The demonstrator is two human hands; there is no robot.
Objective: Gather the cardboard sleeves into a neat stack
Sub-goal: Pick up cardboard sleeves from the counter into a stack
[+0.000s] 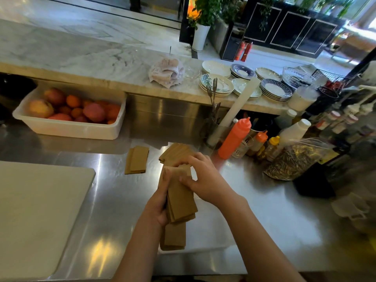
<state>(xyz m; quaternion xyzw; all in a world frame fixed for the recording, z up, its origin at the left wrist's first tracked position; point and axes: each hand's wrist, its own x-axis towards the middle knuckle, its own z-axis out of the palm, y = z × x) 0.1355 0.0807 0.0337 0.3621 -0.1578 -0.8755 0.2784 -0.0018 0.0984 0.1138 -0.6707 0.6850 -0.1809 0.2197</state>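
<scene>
Above a steel counter [254, 200], a bundle of cardboard sleeves [180, 198], clasped along its left edge by the left hand [157, 204], fingers curled closed around it. On the bundle's upper end, the right hand [203, 180], fingers bent and pressing the top sleeves. Under the bundle, near the counter's front edge, more sleeves [174, 237] lying flat. Behind the hands, a fanned pile [175, 152], partly covered by the right hand. To the left, apart, a small pair [137, 159].

Further left, a white cutting board [36, 210], cut off by the frame. Behind it, a white tub of fruit [70, 112]. To the right, an orange squeeze bottle [234, 139], smaller bottles, a plastic bag of dark seeds [293, 161]. On a marble ledge [81, 55] above, stacked plates [216, 85] and a crumpled cloth [165, 73]. Far right side dark and blurred, hard to make out. Beyond, potted plants [205, 11] on a pale floor.
</scene>
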